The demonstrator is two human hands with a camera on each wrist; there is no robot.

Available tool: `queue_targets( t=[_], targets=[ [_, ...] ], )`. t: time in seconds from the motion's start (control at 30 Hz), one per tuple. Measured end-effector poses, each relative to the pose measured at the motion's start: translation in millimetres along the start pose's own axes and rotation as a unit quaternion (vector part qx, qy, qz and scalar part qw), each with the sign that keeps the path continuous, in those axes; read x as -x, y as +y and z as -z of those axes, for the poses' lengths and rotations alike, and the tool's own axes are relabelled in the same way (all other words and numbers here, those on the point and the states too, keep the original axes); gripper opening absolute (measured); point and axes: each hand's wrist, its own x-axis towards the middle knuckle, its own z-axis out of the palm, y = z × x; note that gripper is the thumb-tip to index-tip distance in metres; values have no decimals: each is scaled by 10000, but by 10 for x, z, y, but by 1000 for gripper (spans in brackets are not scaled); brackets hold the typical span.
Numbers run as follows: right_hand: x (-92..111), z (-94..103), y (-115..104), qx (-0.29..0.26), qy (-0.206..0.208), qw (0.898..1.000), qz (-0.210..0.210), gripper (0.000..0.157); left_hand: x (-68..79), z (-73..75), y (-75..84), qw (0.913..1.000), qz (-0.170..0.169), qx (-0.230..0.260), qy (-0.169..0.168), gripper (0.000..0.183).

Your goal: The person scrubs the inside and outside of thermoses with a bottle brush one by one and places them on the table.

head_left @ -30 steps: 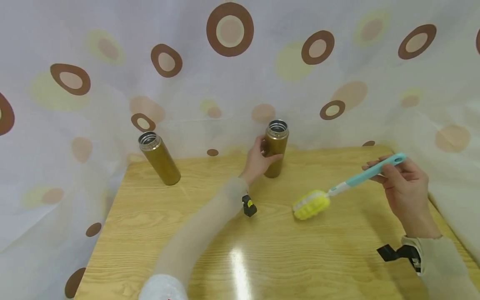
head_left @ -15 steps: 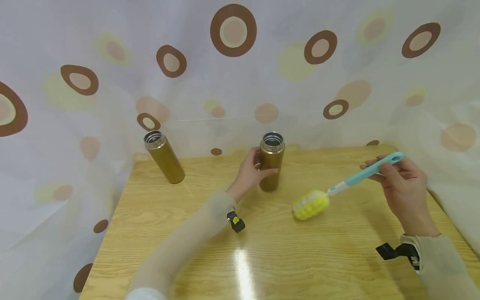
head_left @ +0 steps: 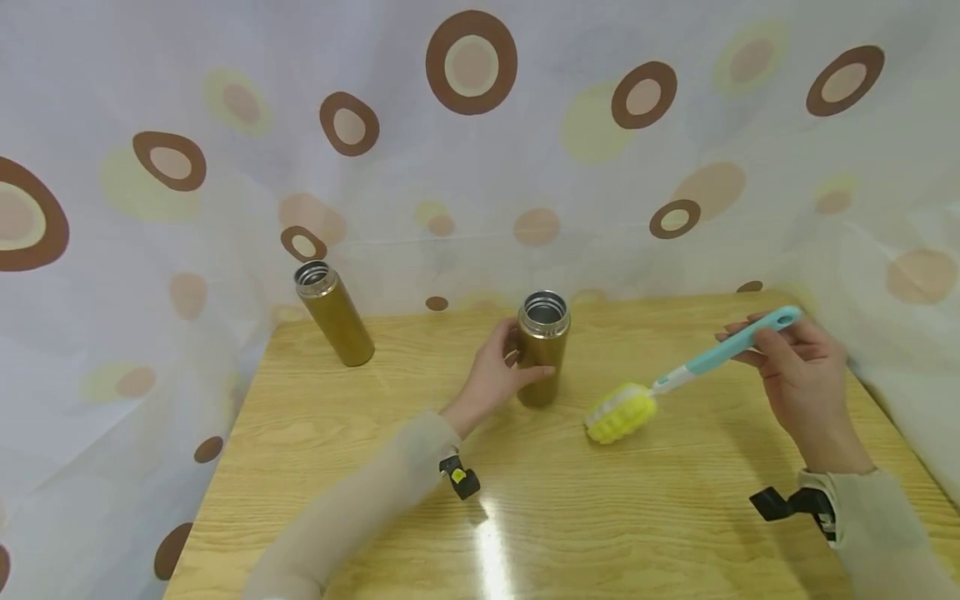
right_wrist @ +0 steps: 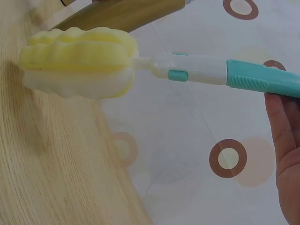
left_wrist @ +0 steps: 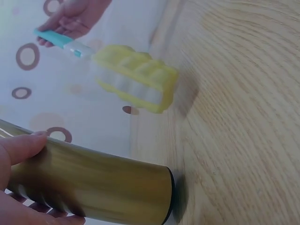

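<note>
My left hand (head_left: 492, 373) grips a gold metal thermos bottle (head_left: 545, 350) around its side. The bottle is upright and lidless, with its silver threaded mouth showing. In the left wrist view, the thumb lies along one side of the gold bottle (left_wrist: 108, 183) and the fingers curl under the other, its base close to the wood. My right hand (head_left: 806, 387) pinches the turquoise handle of a bottle brush (head_left: 738, 342). The brush's yellow-and-white sponge head (right_wrist: 77, 61) points down and left, low over the table, to the right of the gripped bottle.
A second lidless gold bottle (head_left: 339, 323) stands at the back left of the wooden table (head_left: 645, 517). Behind the table hangs a white curtain (head_left: 405, 192) with brown and beige circles, which also runs along both sides.
My left hand has drawn the gripped bottle toward the front of the table, beside the sponge head. The right hand with the brush has stayed almost still. The view has shifted slightly.
</note>
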Motion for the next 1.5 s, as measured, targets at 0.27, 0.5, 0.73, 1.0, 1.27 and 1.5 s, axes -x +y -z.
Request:
queue_targets(
  t=[0.27,0.5,0.73,1.0,1.27,1.5],
  targets=[
    [-14,-15,34,97,5,9999,-23,25,97,45,-71,10000,6,-60,1,78],
    [-43,-55,46,194,-39,9998,-72,26,132,70,-135,10000,23,-37,45,75],
    [-191,-243,-25,140,212,9997,3,23,162,105,-160,9999,-32,-136,-64,77],
    [-469,-590,-260,-648,407,9951,626,15,198,146,-209,9993,-126,-315,-180,76],
    [-672,-982,-456,-715,604,9892,1128,22,220,159,-257,9987,-173,-330,-357,76],
    [-842,-1184,-451,-679,1092,9795,1548,33,240,168,-279,9981,-244,-359,-437,74]
  ],
)
